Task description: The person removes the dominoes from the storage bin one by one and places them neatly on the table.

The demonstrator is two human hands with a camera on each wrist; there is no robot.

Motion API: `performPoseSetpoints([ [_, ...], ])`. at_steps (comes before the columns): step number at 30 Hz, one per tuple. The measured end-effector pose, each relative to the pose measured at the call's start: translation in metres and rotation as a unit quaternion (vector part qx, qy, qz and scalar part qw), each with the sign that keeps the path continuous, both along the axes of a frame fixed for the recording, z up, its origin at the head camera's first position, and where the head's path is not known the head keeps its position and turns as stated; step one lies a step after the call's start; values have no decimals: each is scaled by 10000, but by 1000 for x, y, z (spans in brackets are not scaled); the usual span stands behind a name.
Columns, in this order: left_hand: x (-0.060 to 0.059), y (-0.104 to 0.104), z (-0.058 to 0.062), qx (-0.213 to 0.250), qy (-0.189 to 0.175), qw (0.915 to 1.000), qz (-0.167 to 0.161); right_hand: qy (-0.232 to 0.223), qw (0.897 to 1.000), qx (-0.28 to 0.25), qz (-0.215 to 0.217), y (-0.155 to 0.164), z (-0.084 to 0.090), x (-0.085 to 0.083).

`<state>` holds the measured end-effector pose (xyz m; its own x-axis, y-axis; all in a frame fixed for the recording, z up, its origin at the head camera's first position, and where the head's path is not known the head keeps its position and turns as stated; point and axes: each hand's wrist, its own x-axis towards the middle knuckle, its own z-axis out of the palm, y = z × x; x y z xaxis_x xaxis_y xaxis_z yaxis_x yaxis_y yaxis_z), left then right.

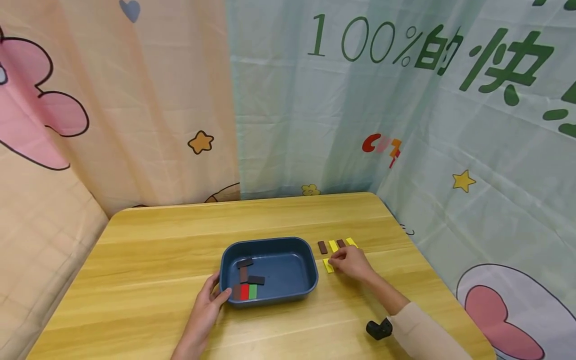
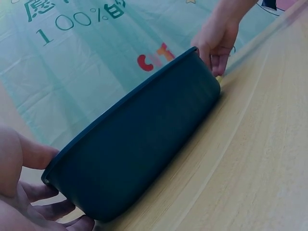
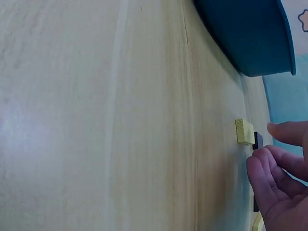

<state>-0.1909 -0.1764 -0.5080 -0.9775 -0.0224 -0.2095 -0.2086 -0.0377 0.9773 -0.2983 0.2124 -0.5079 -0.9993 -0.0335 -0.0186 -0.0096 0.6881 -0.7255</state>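
A dark blue rectangular bin (image 1: 270,301) stands on the table; my left hand (image 1: 206,305) grips its left end, thumb on the rim and fingers against the outer wall. Inside lie several dark and brown blocks (image 1: 243,275), a red block (image 1: 244,292) and a green block (image 1: 253,291). Right of the bin, my right hand (image 1: 353,263) hovers by a yellow block (image 1: 328,267). In the right wrist view, thumb and forefinger are apart, and that yellow block (image 3: 244,132) sits on the table just clear of them. Behind it stand a brown block (image 1: 322,247) and a yellow block (image 1: 333,245).
Another brown block (image 1: 341,243) and yellow block (image 1: 351,242) lie beyond my right hand, partly hidden by it. A black object (image 1: 379,329) is by the right sleeve. Printed curtains (image 1: 306,125) hang behind and beside the wooden table (image 1: 157,250).
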Motion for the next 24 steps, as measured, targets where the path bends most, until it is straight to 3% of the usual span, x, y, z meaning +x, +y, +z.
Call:
performPoseSetpoints([
  [5, 1, -4, 3, -14, 73, 10000, 24, 324, 9994, -64, 131, -8, 11, -5],
  [11, 0, -6, 3, -42, 168, 9998, 61, 523, 9968, -154, 579, -20, 30, -12],
  [19, -3, 4, -2, -18, 304, 9995, 78, 476, 9933, -325, 998, -30, 56, -16],
  [24, 2, 1, -2, -6, 253, 9995, 168, 331, 9858, -154, 1636, -49, 67, -21],
])
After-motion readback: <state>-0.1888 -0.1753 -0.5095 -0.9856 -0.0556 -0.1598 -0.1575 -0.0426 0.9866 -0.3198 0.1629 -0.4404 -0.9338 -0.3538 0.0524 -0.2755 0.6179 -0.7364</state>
